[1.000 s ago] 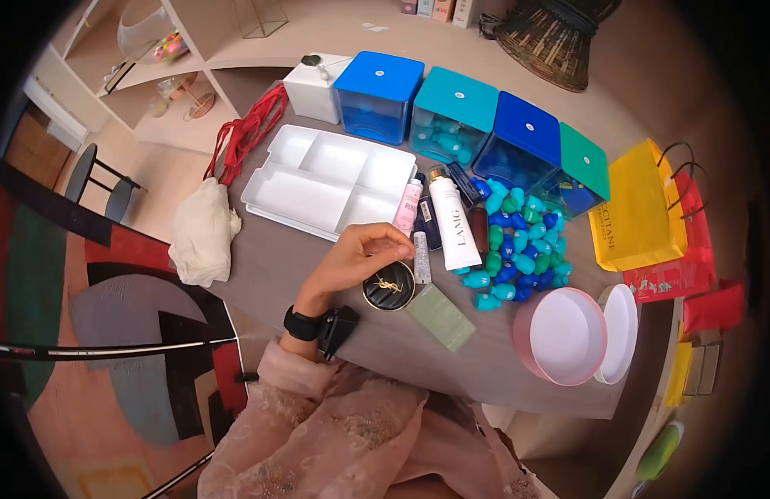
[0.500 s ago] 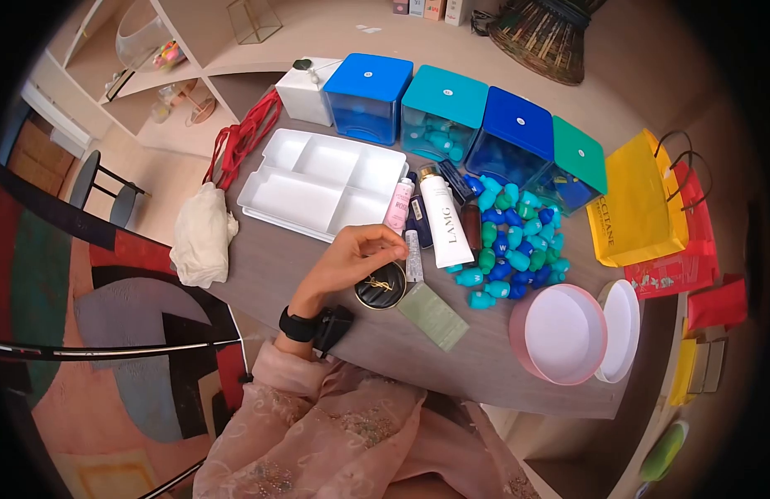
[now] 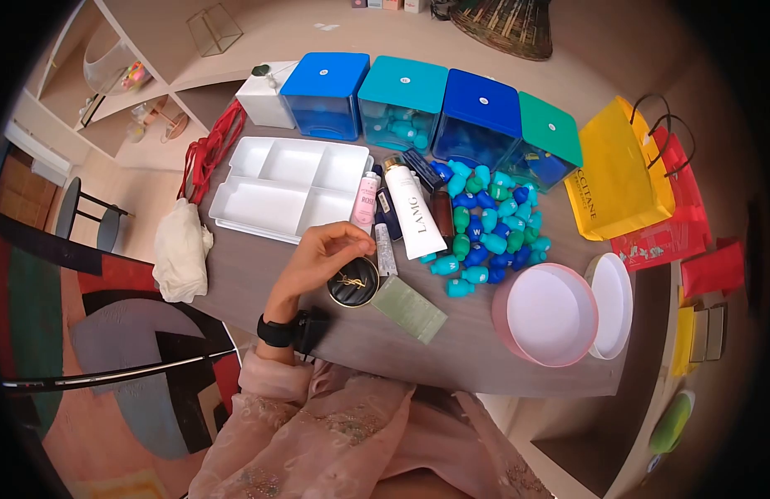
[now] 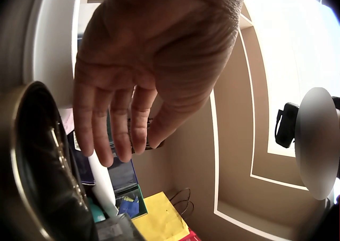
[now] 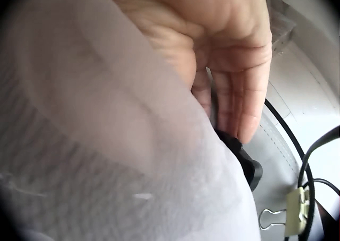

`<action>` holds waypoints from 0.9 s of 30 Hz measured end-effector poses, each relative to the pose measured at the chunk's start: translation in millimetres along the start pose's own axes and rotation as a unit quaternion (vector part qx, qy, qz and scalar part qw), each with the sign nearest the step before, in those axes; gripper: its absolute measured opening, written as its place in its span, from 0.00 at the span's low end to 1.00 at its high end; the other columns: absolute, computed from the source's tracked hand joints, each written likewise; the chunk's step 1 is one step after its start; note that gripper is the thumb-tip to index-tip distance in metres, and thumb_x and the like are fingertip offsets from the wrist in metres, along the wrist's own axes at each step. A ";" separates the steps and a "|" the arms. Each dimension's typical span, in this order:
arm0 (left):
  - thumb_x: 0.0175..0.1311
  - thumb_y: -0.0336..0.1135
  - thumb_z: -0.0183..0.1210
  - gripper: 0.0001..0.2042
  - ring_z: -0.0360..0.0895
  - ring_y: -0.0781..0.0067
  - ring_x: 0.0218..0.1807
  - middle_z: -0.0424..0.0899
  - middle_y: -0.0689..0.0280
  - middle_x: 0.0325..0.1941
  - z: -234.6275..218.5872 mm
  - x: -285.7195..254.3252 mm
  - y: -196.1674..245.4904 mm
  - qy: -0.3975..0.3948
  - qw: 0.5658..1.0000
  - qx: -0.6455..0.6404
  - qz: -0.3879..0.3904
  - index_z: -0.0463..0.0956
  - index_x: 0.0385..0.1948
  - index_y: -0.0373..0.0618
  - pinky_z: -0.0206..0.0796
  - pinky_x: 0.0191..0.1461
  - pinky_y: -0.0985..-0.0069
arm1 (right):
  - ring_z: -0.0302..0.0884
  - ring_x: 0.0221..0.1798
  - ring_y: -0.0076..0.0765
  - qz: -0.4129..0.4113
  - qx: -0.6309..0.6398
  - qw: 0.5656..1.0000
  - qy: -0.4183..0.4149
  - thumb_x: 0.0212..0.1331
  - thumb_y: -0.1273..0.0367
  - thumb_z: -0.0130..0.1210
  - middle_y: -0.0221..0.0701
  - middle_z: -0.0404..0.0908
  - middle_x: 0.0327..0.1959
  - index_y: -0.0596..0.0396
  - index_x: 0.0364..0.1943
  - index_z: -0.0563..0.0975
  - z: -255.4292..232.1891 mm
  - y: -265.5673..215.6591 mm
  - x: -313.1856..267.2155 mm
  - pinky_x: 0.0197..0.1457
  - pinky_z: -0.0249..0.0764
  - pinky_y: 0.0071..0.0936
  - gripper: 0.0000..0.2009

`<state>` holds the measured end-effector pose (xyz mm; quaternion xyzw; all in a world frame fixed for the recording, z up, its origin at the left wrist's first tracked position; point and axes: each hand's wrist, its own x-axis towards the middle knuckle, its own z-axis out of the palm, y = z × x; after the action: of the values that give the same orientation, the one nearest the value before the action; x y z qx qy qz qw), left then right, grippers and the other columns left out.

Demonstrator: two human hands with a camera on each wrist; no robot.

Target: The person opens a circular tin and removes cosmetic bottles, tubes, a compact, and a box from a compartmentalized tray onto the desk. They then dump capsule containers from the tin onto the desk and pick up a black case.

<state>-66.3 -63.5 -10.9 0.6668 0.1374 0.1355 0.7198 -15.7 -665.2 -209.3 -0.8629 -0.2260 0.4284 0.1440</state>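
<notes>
My left hand (image 3: pixel 318 258) hovers over the far edge of a round black compact (image 3: pixel 348 293), fingers loosely bent and holding nothing. In the left wrist view its fingers hang down, with the compact's gold rim close on the left. A small silver tube (image 3: pixel 387 254) lies just right of the fingertips, and a pale green box (image 3: pixel 408 309) sits beside the compact. Beyond them are a pink tube (image 3: pixel 366 200) and a large white tube (image 3: pixel 416 212). My right hand (image 5: pixel 228 50) shows only in the right wrist view, fingertips at a black object (image 5: pixel 244 158); a sheer sleeve hides part of it.
A white divided tray (image 3: pixel 260 201) lies left of the tubes. Several blue and green lidded bins (image 3: pixel 323 96) line the back. Small blue and green bottle-shaped pieces (image 3: pixel 491 241) lie heaped on the right, near an open pink round box (image 3: pixel 543 316). Shopping bags (image 3: pixel 622 183) stand at the right edge.
The head view has swung right, so the table's things sit further left in it. My left hand keeps its place over the compact.
</notes>
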 end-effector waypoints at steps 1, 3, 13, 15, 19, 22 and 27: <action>0.63 0.29 0.58 0.07 0.80 0.78 0.40 0.83 0.63 0.36 0.2 -0.1 -0.2 0.005 1.000 0.008 -0.002 0.77 0.37 0.34 0.71 0.48 0.80 | 0.80 0.38 0.47 -0.002 -0.010 1.000 0.000 0.45 0.64 0.62 0.42 0.82 0.36 0.51 0.38 0.80 -0.7 0.2 -1.0 0.43 0.76 0.39 0.14; 0.63 0.29 0.58 0.07 0.79 0.78 0.41 0.83 0.64 0.36 0.7 0.7 -0.5 0.006 1.000 0.014 -0.003 0.77 0.37 0.34 0.71 0.48 0.80 | 0.80 0.38 0.47 -0.005 -0.029 1.000 0.002 0.45 0.64 0.61 0.42 0.82 0.36 0.51 0.37 0.80 -3.1 0.7 -4.2 0.43 0.76 0.39 0.13; 0.64 0.26 0.55 0.05 0.79 0.75 0.41 0.82 0.62 0.36 5.4 -6.1 13.0 0.002 0.999 0.043 -0.006 0.76 0.36 0.34 0.71 0.49 0.78 | 0.80 0.37 0.47 -0.021 -0.125 0.992 0.013 0.44 0.65 0.61 0.41 0.82 0.34 0.50 0.34 0.82 -22.6 -12.1 -5.1 0.42 0.76 0.38 0.11; 0.64 0.26 0.54 0.05 0.79 0.75 0.41 0.82 0.62 0.36 5.6 -9.5 18.2 0.000 0.999 0.050 -0.002 0.76 0.36 0.33 0.70 0.49 0.78 | 0.80 0.36 0.47 -0.025 -0.145 0.989 0.015 0.44 0.65 0.61 0.41 0.83 0.34 0.50 0.33 0.82 -31.4 -10.7 -7.9 0.42 0.76 0.38 0.11; 0.64 0.25 0.54 0.05 0.78 0.75 0.42 0.82 0.62 0.36 8.6 -20.9 31.1 -0.011 0.998 0.063 0.004 0.77 0.36 0.33 0.70 0.49 0.78 | 0.81 0.31 0.47 0.112 -0.299 0.931 0.177 0.42 0.69 0.57 0.39 0.81 0.24 0.50 0.19 0.83 -83.7 -54.6 -41.1 0.38 0.77 0.40 0.04; 0.63 0.25 0.55 0.06 0.78 0.76 0.42 0.83 0.62 0.37 11.9 -29.2 41.6 -0.012 0.997 0.081 0.003 0.77 0.37 0.33 0.70 0.48 0.79 | 0.81 0.31 0.47 0.071 -0.201 0.965 0.153 0.38 0.73 0.56 0.43 0.80 0.23 0.51 0.24 0.85 -164.1 -119.5 -74.1 0.38 0.77 0.36 0.08; 0.60 0.25 0.58 0.06 0.79 0.76 0.40 0.83 0.62 0.37 21.8 -42.0 53.0 -0.027 0.994 0.103 0.040 0.78 0.37 0.34 0.70 0.46 0.80 | 0.80 0.23 0.37 -0.054 -0.040 0.980 0.187 0.37 0.82 0.55 0.41 0.79 0.19 0.57 0.31 0.84 -256.0 -239.5 -97.9 0.30 0.75 0.26 0.13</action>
<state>-97.5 -95.6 44.3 0.7456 0.1046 0.1312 0.6449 74.4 -524.5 114.0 -0.9194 -0.2583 0.2419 0.1715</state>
